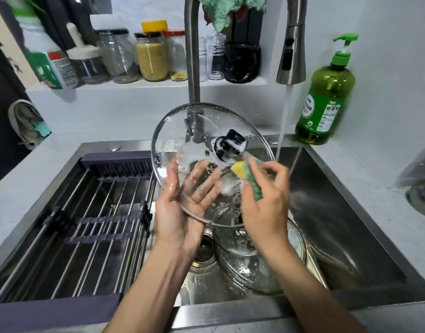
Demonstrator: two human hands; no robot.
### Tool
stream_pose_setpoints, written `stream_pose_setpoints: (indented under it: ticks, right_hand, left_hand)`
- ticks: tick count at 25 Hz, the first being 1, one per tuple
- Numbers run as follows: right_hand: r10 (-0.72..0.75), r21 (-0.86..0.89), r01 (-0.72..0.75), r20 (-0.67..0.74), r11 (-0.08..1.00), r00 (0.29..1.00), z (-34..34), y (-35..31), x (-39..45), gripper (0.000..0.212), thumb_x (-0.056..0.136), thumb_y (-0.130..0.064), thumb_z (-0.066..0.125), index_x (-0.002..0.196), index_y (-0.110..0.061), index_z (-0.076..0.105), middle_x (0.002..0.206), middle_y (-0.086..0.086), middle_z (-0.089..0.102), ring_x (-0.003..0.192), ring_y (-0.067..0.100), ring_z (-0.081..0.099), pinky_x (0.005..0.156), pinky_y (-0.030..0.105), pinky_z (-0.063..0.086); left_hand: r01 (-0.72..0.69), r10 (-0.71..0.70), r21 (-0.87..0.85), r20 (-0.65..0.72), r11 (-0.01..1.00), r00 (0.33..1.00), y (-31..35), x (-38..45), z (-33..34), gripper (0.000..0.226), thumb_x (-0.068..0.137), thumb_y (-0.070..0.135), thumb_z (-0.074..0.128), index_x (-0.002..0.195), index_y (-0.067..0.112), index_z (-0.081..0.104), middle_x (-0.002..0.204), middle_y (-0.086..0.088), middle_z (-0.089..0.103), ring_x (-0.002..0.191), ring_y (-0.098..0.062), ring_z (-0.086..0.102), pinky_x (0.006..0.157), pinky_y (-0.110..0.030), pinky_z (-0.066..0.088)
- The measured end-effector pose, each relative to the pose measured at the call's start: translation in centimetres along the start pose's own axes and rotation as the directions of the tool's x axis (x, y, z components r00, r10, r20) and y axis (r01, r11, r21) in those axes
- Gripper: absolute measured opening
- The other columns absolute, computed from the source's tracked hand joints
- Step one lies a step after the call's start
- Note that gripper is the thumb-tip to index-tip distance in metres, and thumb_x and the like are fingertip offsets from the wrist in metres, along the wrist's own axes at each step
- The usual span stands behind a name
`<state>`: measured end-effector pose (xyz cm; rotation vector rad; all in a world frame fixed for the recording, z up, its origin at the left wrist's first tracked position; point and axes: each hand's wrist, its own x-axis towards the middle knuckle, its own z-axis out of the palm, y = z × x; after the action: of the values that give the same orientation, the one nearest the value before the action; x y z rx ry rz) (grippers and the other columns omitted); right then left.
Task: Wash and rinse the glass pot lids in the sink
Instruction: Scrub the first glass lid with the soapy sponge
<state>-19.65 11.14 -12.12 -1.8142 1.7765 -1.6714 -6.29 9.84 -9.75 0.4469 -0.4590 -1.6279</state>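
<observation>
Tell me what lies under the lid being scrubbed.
Under the held lid, a second glass lid lies on the sink floor beside the drain. The right hand hides its knob.

**A pale kitchen corner**

White walls [387, 32] rise behind a light countertop [69, 121]. A recessed shelf [144, 84] holds a row of jars [152, 57], one filled with yellow grain. A green soap bottle [325, 97] stands on the counter at right. A teal cloth [227, 7] hangs overhead. The light is soft and even
</observation>
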Motion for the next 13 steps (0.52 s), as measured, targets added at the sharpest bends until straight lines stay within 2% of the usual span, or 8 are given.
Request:
stream_pose_setpoints:
  ticks: [1,3,6,8,10,12,13]
  right_hand:
    - [-0.005,-0.037,0.004,-0.005,0.999,1.000,-0.2,-0.2,0.2,0.046,0.093,-0.021,0.051,0.139,-0.016,0.057,0.126,0.013,0.048,0.115,0.023,0.044,0.092,0.038,0.051]
    - [-0.101,-0.103,0.109,0.080,0.989,0.992,-0.5,0.0,0.3,0.048,0.092,-0.028,0.046,0.137,-0.017,0.059,0.123,0.011,0.051,0.112,0.023,0.043,0.094,0.026,0.039]
    - [-0.043,-0.062,0.053,0.144,0.997,0.989,-0.5,-0.5,0.1,0.048,0.094,-0.033,0.043,0.139,-0.021,0.058,0.125,0.006,0.049,0.113,0.017,0.039,0.099,0.030,0.035]
    - [-0.148,-0.082,0.165,0.187,0.983,0.971,-0.5,-1.0,-0.1,0.050,0.095,-0.032,0.038,0.139,-0.021,0.058,0.125,0.004,0.049,0.113,0.015,0.037,0.099,0.026,0.029]
    - [-0.251,-0.061,0.268,0.206,0.961,0.946,-0.5,-1.2,-0.1,0.046,0.094,-0.025,0.043,0.135,-0.016,0.062,0.126,0.007,0.054,0.113,0.022,0.043,0.097,0.035,0.035]
    - [-0.217,-0.041,0.224,0.125,0.974,0.968,-0.2,-1.4,0.0,0.039,0.093,-0.015,0.052,0.129,-0.010,0.066,0.126,0.009,0.059,0.113,0.028,0.048,0.096,0.047,0.041]
    - [-0.237,-0.032,0.242,0.116,0.970,0.965,0.0,-1.5,-0.3,0.036,0.090,-0.012,0.056,0.125,-0.011,0.067,0.126,0.008,0.060,0.113,0.029,0.050,0.096,0.049,0.042]
  left_hand:
    - [-0.002,0.002,0.014,-0.006,1.000,1.000,0.1,-0.1,-0.1,0.066,0.088,0.043,0.049,0.149,0.021,0.040,0.119,-0.020,0.070,0.103,-0.036,0.071,0.074,-0.042,0.062]
    - [0.000,0.001,0.034,-0.021,0.999,1.000,-0.1,0.0,-0.2,0.056,0.090,0.043,0.047,0.144,0.027,0.047,0.114,-0.018,0.073,0.098,-0.033,0.073,0.072,-0.040,0.061]
    - [0.010,-0.009,0.037,-0.025,0.999,1.000,-0.5,0.0,-0.1,0.048,0.095,0.043,0.044,0.140,0.029,0.051,0.115,-0.018,0.072,0.098,-0.032,0.072,0.075,-0.042,0.061]
    - [0.009,-0.008,0.027,-0.021,1.000,1.000,-0.5,0.1,-0.3,0.048,0.095,0.042,0.045,0.140,0.027,0.052,0.117,-0.019,0.070,0.099,-0.031,0.070,0.083,-0.045,0.059]
    - [0.018,-0.018,0.023,0.002,1.000,1.000,-0.6,0.0,-0.2,0.052,0.093,0.039,0.047,0.142,0.023,0.050,0.118,-0.021,0.068,0.099,-0.032,0.066,0.088,-0.046,0.055]
    - [0.025,-0.026,0.035,0.029,0.999,0.999,-0.7,0.0,-0.1,0.054,0.092,0.039,0.048,0.143,0.022,0.048,0.118,-0.023,0.067,0.097,-0.034,0.066,0.087,-0.046,0.055]
    - [0.022,-0.023,0.036,0.035,0.999,0.999,-0.6,0.0,-0.2,0.053,0.092,0.039,0.048,0.143,0.022,0.049,0.117,-0.023,0.067,0.096,-0.034,0.066,0.086,-0.046,0.055]
